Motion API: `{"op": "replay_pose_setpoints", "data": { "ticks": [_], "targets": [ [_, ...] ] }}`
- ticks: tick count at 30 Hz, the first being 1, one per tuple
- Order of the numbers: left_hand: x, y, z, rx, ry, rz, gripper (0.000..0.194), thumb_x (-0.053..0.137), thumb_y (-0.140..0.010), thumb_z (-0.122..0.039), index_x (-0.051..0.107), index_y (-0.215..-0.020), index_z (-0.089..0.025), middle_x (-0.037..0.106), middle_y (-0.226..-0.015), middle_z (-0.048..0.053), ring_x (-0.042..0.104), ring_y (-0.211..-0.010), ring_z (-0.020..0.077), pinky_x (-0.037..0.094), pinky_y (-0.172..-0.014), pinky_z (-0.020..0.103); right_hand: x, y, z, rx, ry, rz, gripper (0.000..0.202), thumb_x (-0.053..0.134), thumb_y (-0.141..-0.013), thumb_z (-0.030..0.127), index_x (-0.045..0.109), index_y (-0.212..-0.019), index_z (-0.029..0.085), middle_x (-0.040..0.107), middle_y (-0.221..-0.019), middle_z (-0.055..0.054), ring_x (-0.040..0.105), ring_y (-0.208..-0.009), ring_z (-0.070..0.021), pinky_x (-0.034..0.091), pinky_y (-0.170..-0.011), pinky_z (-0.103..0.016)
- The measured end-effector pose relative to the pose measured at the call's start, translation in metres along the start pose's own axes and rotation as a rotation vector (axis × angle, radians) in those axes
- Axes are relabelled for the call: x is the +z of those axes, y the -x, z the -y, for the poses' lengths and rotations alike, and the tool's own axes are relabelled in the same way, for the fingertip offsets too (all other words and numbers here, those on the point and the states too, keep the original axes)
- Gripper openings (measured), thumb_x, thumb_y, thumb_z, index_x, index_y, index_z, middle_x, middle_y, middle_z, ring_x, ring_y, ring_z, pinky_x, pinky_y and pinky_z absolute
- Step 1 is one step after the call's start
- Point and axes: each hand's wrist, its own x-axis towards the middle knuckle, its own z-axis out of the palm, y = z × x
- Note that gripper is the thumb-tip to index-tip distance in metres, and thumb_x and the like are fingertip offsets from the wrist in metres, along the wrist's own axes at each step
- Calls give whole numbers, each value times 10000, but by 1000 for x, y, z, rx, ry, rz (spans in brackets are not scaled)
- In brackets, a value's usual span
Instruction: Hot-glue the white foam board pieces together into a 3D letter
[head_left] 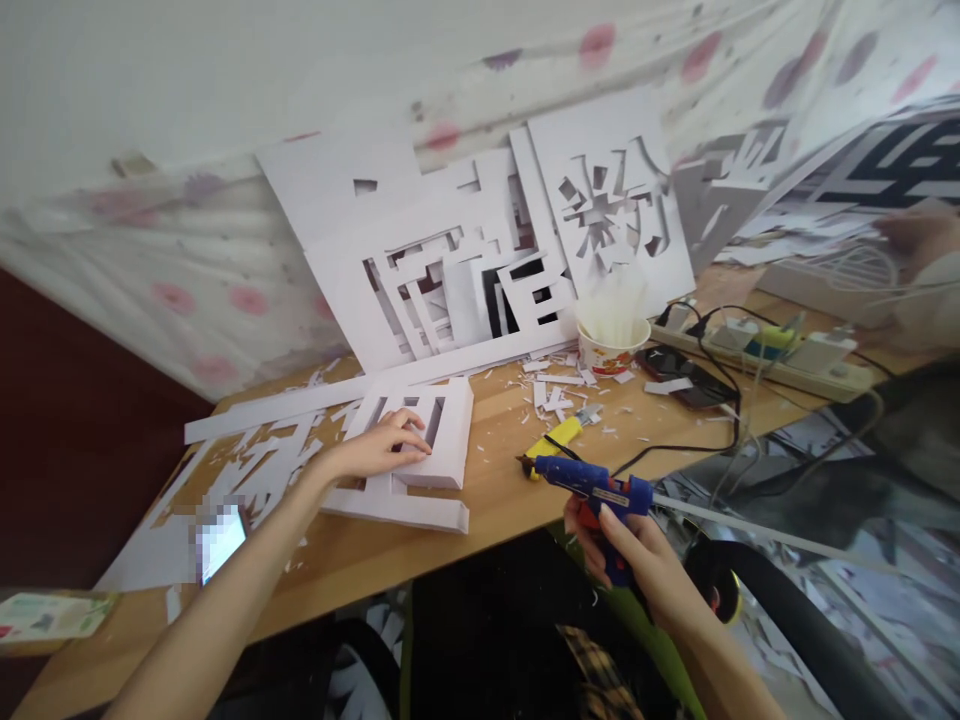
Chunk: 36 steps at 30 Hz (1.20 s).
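My right hand (619,540) is wrapped round the handle of a blue glue gun (600,482), its tip pointing left over the table's front edge. A white glue stick runs out of its back. My left hand (394,442) lies with fingers spread on a white foam letter piece (450,440) with raised sides and slots. Just beyond the gun's tip, a yellow utility knife (559,437) rests on the wooden table (495,500).
Behind stand white cut-out boards (551,170). A paper bowl (613,350) of glue sticks, a dark phone (686,378) and a power strip (810,370) are at the back right. A lit phone (223,540) lies left. Another person's hand (919,235) is far right.
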Motion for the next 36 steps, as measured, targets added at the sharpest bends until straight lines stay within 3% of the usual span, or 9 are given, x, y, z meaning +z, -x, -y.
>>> {"op": "replay_pose_setpoints", "data": {
  "ticks": [3,6,10,14,19,23,28,32,36],
  "targets": [
    [-1,-10,-14,-80,68,-156,421,429,-931,-535,705,-920,-217,665,-1127,82,597,-1053,222,455,-968,329,0,1,-4,0,-20,-5,490,707,-835,641,670,-870,154,570,-687,-12,410,-464,-66,353,-404,-204],
    [-3,-26,-28,-265,56,-250,422,404,-921,-540,642,-841,-202,709,-877,67,626,-776,211,473,-723,311,-1,0,-5,3,-14,-8,457,697,-861,612,666,-864,156,558,-686,-6,414,-480,-67,354,-412,-196],
    [-8,-53,-49,-441,-175,-123,574,381,-890,-678,615,-700,-190,711,-752,97,622,-635,223,418,-603,319,-4,-5,-8,-4,36,34,491,688,-849,645,659,-899,158,587,-704,-12,416,-463,-68,363,-398,-201],
    [-12,-70,-67,-475,-377,7,621,469,-814,-730,716,-865,-162,755,-889,160,689,-778,291,465,-678,338,-7,-15,-11,-16,140,60,487,665,-859,654,679,-916,171,641,-754,-33,429,-446,-69,361,-396,-210],
    [-14,-76,-73,-500,-422,68,584,506,-821,-641,748,-1009,-144,757,-1026,211,701,-929,347,494,-767,370,-8,-35,-3,-133,317,84,351,728,-831,574,703,-802,225,522,-564,19,462,-508,-140,393,-452,-244],
    [-22,-76,-74,-481,-416,90,591,433,-873,-613,770,-966,-137,757,-1062,216,690,-983,349,494,-806,372,-5,-50,16,-260,473,180,309,760,-800,523,683,-762,226,628,-702,-18,540,-648,-181,467,-590,-290],
    [-46,-69,-81,-431,-373,67,652,343,-907,-592,757,-1030,-103,730,-1151,223,681,-996,335,489,-794,363,-1,-63,50,-334,567,292,276,783,-781,515,696,-794,253,628,-714,-13,551,-670,-200,458,-632,-310],
    [-63,-59,-88,-393,-294,85,674,304,-914,-583,754,-872,-83,739,-857,191,660,-727,266,482,-709,364,8,-75,94,-422,663,389,317,769,-792,561,709,-790,250,596,-665,-4,519,-613,-182,412,-589,-294],
    [-68,-51,-85,-336,-171,76,624,307,-913,-541,720,-746,-103,650,-640,133,574,-580,216,484,-685,373,31,-87,140,-462,885,589,473,729,-796,655,623,-680,209,536,-599,16,436,-539,-132,312,-513,-264]
  ]
}}
